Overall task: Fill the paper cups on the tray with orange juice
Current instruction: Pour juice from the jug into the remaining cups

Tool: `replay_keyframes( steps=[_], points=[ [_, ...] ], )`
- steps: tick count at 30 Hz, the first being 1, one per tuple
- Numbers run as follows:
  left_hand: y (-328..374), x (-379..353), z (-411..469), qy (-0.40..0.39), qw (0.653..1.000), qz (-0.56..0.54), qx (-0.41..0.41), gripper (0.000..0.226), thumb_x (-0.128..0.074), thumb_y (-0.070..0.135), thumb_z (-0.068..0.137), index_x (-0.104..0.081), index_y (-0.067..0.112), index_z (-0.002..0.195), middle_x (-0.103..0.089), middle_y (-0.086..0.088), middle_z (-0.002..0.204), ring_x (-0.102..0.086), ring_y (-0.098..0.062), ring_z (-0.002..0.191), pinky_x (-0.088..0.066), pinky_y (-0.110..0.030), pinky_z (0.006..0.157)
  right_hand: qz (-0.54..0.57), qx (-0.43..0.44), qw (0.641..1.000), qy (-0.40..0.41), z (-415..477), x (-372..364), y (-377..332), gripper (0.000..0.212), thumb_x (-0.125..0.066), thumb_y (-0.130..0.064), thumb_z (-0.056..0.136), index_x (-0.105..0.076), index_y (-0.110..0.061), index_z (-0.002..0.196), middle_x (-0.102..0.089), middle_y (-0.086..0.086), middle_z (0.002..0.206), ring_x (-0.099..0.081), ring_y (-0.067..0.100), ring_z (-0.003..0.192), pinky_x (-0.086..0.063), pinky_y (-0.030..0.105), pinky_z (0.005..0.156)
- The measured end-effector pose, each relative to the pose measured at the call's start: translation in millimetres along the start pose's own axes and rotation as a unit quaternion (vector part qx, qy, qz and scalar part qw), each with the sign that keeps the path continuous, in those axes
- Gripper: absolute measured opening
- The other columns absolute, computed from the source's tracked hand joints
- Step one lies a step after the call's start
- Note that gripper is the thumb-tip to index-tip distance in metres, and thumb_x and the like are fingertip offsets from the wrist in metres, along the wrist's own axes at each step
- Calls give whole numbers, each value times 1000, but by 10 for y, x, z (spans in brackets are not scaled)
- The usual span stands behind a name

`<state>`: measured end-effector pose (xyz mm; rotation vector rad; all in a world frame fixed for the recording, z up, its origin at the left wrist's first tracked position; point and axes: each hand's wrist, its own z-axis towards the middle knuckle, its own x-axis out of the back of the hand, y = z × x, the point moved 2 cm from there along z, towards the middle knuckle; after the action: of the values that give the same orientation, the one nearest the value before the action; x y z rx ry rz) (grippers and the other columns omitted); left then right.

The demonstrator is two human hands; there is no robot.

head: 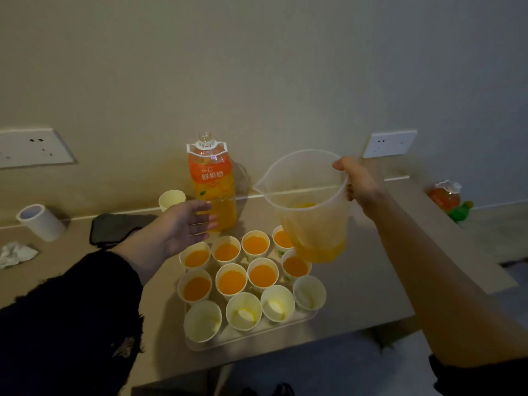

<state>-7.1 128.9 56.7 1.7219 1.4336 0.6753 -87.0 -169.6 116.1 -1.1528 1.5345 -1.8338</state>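
Observation:
A white tray (258, 337) on the table holds several paper cups in three rows. The two far rows, such as one cup (232, 279), hold orange juice. The near-row cups, such as one (243, 310), have only traces. My right hand (358, 181) grips the handle of a clear plastic pitcher (310, 207), held upright above the tray's far right corner with a little juice at its bottom. My left hand (187, 224) is open, fingers spread, just in front of an uncapped orange juice bottle (213, 184) behind the tray.
A loose paper cup (171, 199) stands left of the bottle. A dark cloth (114, 228), a white tape roll (40, 221) and crumpled tissue (15, 252) lie to the left. Another orange bottle (445, 197) and a green object (460, 211) sit far right by the wall.

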Motion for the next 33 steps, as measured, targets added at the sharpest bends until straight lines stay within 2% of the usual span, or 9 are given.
replay_keyframes(
  steps=[3, 7, 12, 18, 21, 24, 26, 29, 33],
  points=[
    [-100, 56, -88, 12, 1000, 22, 9, 21, -50, 27, 97, -59, 11, 106, -65, -11, 101, -61, -25, 96, -41, -43, 98, -18, 8, 999, -44, -60, -72, -11, 30, -60, -41, 57, -53, -12, 61, -42, 8, 59, -39, 17, 48, -29, 30, 48],
    [-294, 152, -174, 26, 998, 39, 33, 24, -44, 28, 99, -57, 10, 108, -64, -10, 98, -59, -23, 89, -39, -41, 95, -78, 22, 990, -119, -57, -187, 5, 58, -57, -56, 47, -56, -1, 67, -44, 15, 61, -42, 21, 49, -32, 31, 50],
    [-557, 300, -247, 65, 995, 27, 70, 29, -41, 28, 100, -55, 7, 116, -61, -14, 112, -56, -28, 104, -38, -43, 97, -118, 95, 973, -174, -82, -366, -89, 36, -57, -39, 62, -51, -4, 55, -39, 8, 50, -39, 16, 43, -30, 25, 47],
    [-783, 373, -326, 123, 986, 7, 115, 31, -41, 29, 100, -56, 5, 113, -59, -17, 115, -53, -30, 106, -36, -45, 101, -200, 162, 923, -287, -44, -604, -163, 55, -54, -47, 65, -59, 7, 58, -43, 10, 52, -41, 17, 48, -34, 32, 56],
    [-841, 381, -356, 152, 980, -8, 130, 36, -39, 32, 100, -56, 5, 117, -57, -17, 120, -51, -31, 114, -33, -46, 104, -230, 181, 904, -312, -26, -728, -178, 41, -52, -42, 69, -54, -6, 49, -44, 4, 48, -41, 13, 46, -36, 34, 56],
    [-890, 399, -394, 174, 975, -39, 131, 42, -37, 34, 101, -54, 4, 124, -53, -18, 130, -46, -31, 124, -29, -45, 107, -272, 204, 874, -346, -27, -868, -211, 43, -53, -45, 71, -53, -7, 50, -45, 6, 51, -41, 15, 48, -41, 43, 57],
    [-924, 416, -417, 183, 973, -56, 126, 43, -35, 35, 101, -54, 4, 125, -50, -17, 134, -43, -31, 128, -26, -44, 109, -294, 229, 852, -368, -38, -956, -224, 44, -58, -38, 81, -49, -10, 48, -45, 4, 50, -41, 12, 46, -43, 45, 59],
    [-982, 419, -468, 184, 973, -78, 115, 43, -34, 35, 101, -54, 5, 125, -48, -17, 136, -41, -30, 129, -24, -43, 110, -323, 262, 822, -390, -69, -1082, -238, 43, -56, -34, 86, -49, -11, 50, -42, 6, 52, -39, 17, 50, -37, 42, 57],
    [-1028, 420, -522, 183, 972, -94, 111, 42, -34, 35, 101, -54, 6, 124, -49, -16, 133, -40, -29, 130, -22, -42, 111, -355, 298, 783, -415, -179, -1226, -278, 40, -43, -49, 73, -47, -16, 52, -44, 0, 52, -40, 14, 48, -34, 33, 54]
  ],
)
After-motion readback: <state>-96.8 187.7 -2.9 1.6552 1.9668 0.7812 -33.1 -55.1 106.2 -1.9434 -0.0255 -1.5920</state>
